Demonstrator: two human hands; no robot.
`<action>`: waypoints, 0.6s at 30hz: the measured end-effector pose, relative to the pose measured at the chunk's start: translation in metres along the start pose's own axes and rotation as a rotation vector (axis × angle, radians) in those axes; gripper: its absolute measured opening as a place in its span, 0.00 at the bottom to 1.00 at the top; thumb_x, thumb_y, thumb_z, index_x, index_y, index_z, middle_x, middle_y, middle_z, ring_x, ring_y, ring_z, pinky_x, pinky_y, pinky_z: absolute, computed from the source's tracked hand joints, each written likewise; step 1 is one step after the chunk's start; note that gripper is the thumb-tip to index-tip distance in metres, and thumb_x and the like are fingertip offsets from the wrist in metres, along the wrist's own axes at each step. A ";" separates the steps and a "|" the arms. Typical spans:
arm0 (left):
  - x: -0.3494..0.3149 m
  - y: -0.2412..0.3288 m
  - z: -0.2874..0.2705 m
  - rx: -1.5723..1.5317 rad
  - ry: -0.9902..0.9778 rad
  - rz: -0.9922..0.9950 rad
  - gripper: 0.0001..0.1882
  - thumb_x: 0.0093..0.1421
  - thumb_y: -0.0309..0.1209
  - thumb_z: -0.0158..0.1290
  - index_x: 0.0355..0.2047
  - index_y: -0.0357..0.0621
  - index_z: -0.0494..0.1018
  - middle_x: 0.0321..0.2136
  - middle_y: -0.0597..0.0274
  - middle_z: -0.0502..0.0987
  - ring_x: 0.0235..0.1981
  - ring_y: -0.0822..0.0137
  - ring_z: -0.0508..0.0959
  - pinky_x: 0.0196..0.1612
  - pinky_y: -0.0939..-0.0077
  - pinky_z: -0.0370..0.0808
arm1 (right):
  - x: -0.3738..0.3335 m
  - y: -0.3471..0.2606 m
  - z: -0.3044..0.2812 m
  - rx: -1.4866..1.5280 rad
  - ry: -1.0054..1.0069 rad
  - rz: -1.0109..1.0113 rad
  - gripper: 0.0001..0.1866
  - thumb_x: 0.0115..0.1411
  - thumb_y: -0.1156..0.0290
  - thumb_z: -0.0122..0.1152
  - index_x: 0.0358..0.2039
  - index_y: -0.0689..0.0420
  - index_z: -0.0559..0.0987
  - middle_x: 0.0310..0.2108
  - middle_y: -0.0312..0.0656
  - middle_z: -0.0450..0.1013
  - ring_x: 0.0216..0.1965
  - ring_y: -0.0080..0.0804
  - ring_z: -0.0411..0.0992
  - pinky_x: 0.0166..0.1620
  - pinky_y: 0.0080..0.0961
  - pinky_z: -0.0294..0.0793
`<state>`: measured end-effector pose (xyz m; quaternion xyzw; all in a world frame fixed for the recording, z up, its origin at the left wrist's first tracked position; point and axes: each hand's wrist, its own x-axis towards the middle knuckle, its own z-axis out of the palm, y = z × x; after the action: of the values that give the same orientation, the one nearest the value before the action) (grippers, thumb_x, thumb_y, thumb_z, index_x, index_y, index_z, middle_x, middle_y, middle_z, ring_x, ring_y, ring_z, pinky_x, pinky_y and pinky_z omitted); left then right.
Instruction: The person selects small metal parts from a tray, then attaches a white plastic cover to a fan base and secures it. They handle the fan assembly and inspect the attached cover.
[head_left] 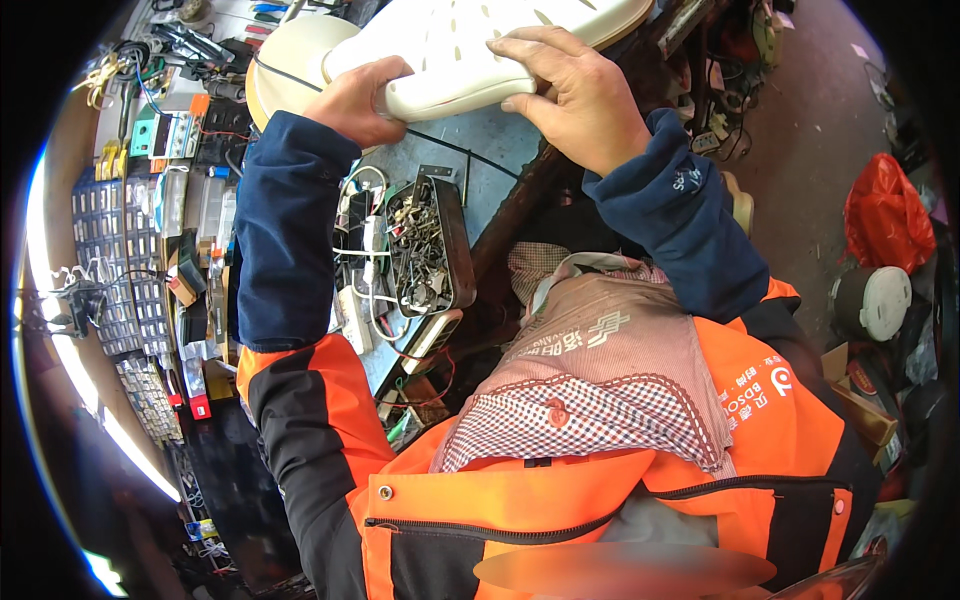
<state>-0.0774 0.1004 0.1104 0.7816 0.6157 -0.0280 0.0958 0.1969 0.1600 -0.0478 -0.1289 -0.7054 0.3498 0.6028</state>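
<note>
A white plastic housing [430,85] with rows of slots is held up at the top of the view, over the workbench. My left hand [358,102] is closed around its left end, the thumb along the lower edge. On the other side, my right hand [585,100] pinches the right end between thumb and fingers. A cream-coloured rounded part [290,65] lies behind the housing; whether the two are joined I cannot tell. A dark cable [468,152] runs below the housing across the bench.
Below the hands stands an open metal tin [460,245] full of screws and small hardware. White power strips [372,245] with cords lie beside it on the blue-grey bench [500,140]. Small-parts drawers [115,250] line the left. A red plastic bag [888,215] sits on the floor at right.
</note>
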 end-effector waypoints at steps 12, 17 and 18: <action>-0.012 0.016 0.034 0.399 0.381 0.159 0.32 0.51 0.33 0.74 0.53 0.41 0.72 0.45 0.48 0.80 0.50 0.41 0.80 0.55 0.51 0.76 | 0.003 -0.005 -0.007 0.052 -0.046 0.073 0.28 0.55 0.80 0.77 0.58 0.55 0.84 0.54 0.44 0.81 0.42 0.41 0.83 0.47 0.29 0.84; -0.012 0.012 0.038 0.436 0.409 0.170 0.30 0.51 0.34 0.72 0.51 0.42 0.72 0.44 0.48 0.80 0.48 0.41 0.80 0.54 0.50 0.76 | 0.001 -0.006 -0.008 0.081 -0.053 0.077 0.31 0.57 0.85 0.76 0.62 0.57 0.83 0.54 0.39 0.78 0.39 0.23 0.79 0.43 0.20 0.82; -0.012 0.013 0.037 0.425 0.407 0.161 0.30 0.51 0.34 0.73 0.51 0.42 0.72 0.43 0.48 0.80 0.48 0.41 0.80 0.54 0.50 0.77 | 0.001 -0.010 -0.009 0.085 -0.059 0.098 0.31 0.57 0.86 0.77 0.62 0.57 0.82 0.53 0.39 0.78 0.40 0.23 0.80 0.43 0.19 0.83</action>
<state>-0.0647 0.0794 0.0772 0.8201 0.5385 0.0085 -0.1932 0.2075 0.1567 -0.0407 -0.1270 -0.7003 0.4123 0.5688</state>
